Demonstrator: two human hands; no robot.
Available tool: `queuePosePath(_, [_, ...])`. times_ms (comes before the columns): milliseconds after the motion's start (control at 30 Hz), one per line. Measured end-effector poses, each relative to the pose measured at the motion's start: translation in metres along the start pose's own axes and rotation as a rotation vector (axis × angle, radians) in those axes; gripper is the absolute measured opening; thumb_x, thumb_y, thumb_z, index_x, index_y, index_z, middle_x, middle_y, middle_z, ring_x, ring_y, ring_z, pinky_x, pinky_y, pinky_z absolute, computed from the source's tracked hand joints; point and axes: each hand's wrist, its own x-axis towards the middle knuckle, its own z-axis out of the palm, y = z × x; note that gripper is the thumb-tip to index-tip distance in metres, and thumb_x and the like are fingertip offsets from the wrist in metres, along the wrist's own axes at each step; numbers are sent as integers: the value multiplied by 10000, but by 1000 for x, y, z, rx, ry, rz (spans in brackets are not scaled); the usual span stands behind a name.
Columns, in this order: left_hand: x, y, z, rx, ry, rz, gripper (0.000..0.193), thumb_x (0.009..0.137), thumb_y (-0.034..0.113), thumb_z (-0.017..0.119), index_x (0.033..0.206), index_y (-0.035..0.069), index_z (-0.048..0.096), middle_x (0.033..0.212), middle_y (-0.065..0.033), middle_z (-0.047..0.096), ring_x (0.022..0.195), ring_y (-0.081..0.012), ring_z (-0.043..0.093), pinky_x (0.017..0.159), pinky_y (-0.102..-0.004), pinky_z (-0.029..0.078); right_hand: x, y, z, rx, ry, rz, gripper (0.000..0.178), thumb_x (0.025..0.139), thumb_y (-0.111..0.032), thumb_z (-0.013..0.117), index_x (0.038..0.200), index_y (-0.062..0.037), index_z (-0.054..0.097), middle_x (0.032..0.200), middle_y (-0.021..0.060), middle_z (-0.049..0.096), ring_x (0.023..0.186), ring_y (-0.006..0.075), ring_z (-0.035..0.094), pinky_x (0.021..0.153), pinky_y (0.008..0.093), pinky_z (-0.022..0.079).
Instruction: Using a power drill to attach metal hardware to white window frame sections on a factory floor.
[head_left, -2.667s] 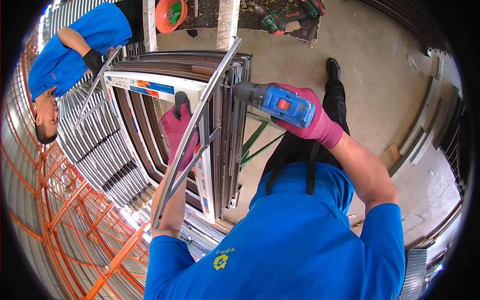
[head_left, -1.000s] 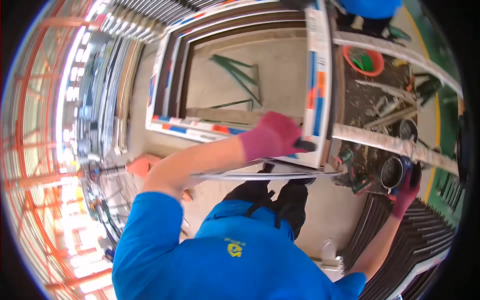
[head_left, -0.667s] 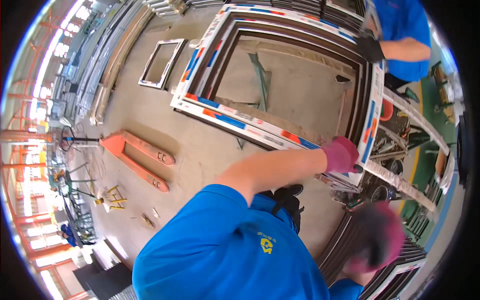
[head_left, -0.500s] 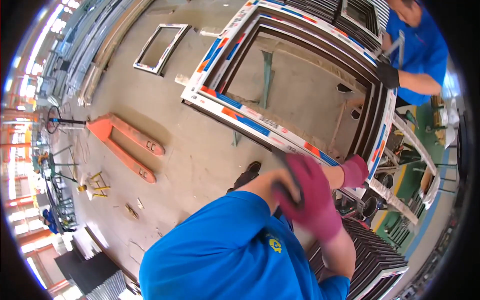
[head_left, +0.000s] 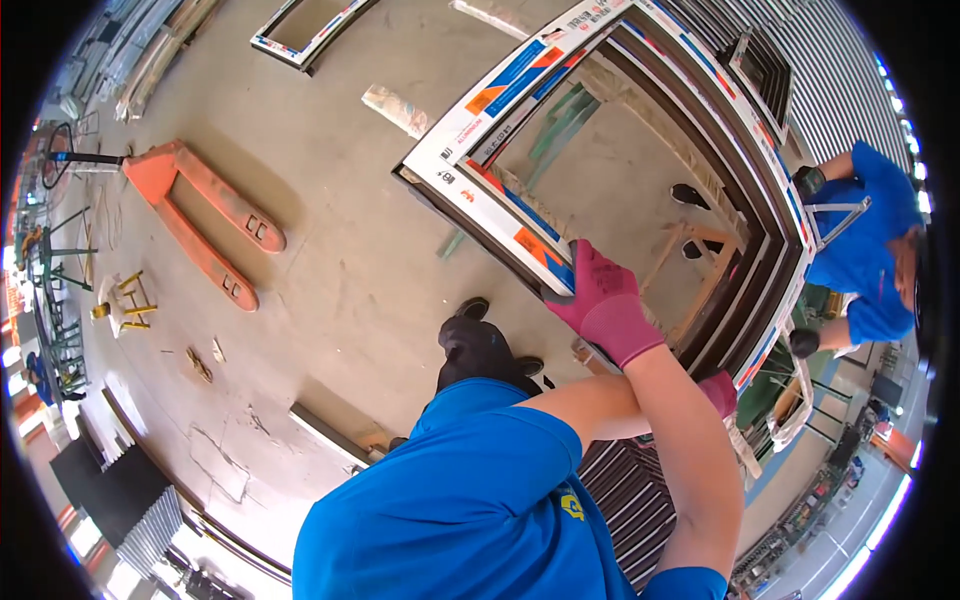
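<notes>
A stack of dark window frames (head_left: 430, 165), their faces covered in white, blue and orange printed film, lies raised before me. My right hand (head_left: 605, 300), in a maroon glove with dark fingertips, is closed around the near side of the top frame. My arms cross, the left forearm passing under the right. My left hand (head_left: 717, 393), in a matching glove, is at the frame's near right corner and appears closed on it. The right arm hides part of that glove and its fingers.
A co-worker in blue (head_left: 865, 235) with dark gloves stands by the stack's right side, next to a grey metal bracket (head_left: 842, 218). An orange pallet jack (head_left: 200, 215) stands on the left floor. A smaller frame (head_left: 300, 45) lies beyond; more dark frames (head_left: 625, 495) stand near my right.
My right hand, blurred above the near side before, has come down and closed on the frame. My view has turned, and the co-worker has shifted along the right side.
</notes>
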Motion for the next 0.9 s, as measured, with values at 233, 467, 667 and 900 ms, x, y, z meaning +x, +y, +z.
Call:
queuePosePath(233, [-26, -8, -17, -27, 209, 51, 303, 941, 372, 575, 1028, 117, 713, 943, -81, 724, 828, -306, 696, 676, -467, 539, -2, 4, 7, -130, 84, -33, 806, 777, -532, 744, 1337, -40, 439, 1088, 168, 635, 938, 358, 659, 793, 466, 531])
queuePosePath(467, [-170, -50, -128, -49, 382, 119, 263, 958, 326, 565, 1059, 120, 694, 955, -79, 717, 831, -307, 688, 668, -461, 537, -7, 0, 2, -266, 34, -25, 965, 794, -622, 691, 1468, -20, 354, 1069, 142, 620, 933, 275, 651, 731, 429, 547])
queuePosePath(667, [-232, -82, -294, 142, -511, -395, 333, 889, 460, 608, 904, 135, 678, 743, -65, 650, 718, -270, 675, 591, -429, 532, -11, -7, 12, -272, 120, 34, 941, 752, -528, 767, 1461, -59, 365, 1103, 99, 581, 990, 270, 624, 767, 415, 534])
queuePosePath(900, [-217, -199, -386, 784, -456, -35, 789, 728, 623, 694, 1315, 114, 556, 943, -14, 606, 863, -215, 654, 700, -375, 498, -23, -4, 28, -274, 365, 11, 837, 740, -450, 772, 1419, -97, 435, 1066, 85, 580, 976, 256, 634, 796, 413, 526])
